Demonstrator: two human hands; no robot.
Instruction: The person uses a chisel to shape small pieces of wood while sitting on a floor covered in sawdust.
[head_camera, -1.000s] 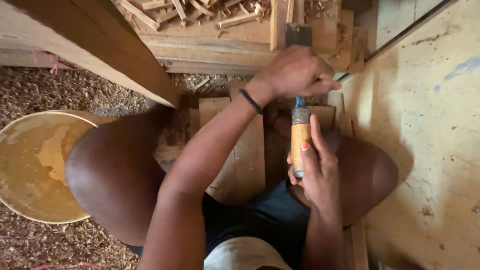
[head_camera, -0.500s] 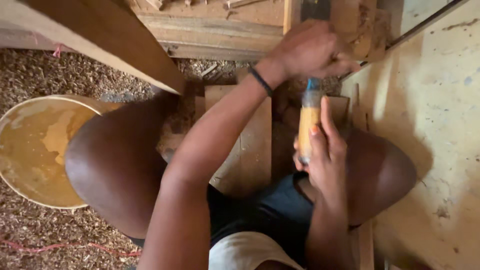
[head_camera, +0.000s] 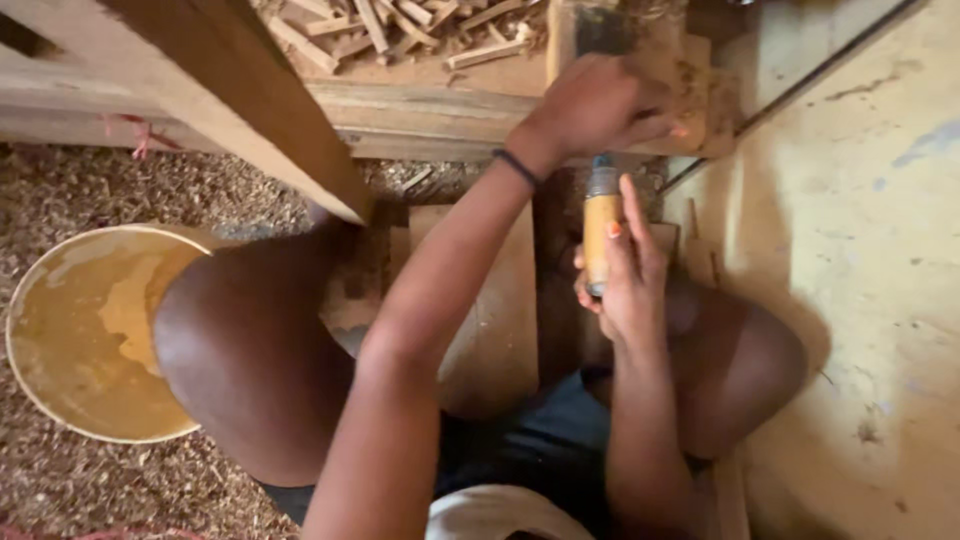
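Head view, looking straight down: we see a seated person at work over a floor of wood shavings (head_camera: 90, 190), though much stays hidden. The wooden block (head_camera: 690, 80) at twelve o'clock is largely covered by the left hand (head_camera: 595, 105), and a dark strip at its top edge is cut off by the frame, so we cannot tell what it is. The tip of the tube (head_camera: 601, 225) vanishes into shadow under that hand.

The left arm reaches up from six o'clock across the lap, a dark band (head_camera: 518, 166) on the wrist, fingers curled down over the block and pressing on it; how tightly they clasp it we cannot tell. The right hand (head_camera: 625, 285), at about one o'clock from centre, is wrapped loosely around the tube, fingers extended along its side, thumb behind.

The tube is a slim cylinder, orange-yellow in the body with a grey collar and blue tip, standing upright just below the block; any label is too blurred to make out. A round yellow bucket (head_camera: 60, 340) sits at nine o'clock beside the knee, and a slanted wooden beam (head_camera: 250, 110) crosses at eleven o'clock.
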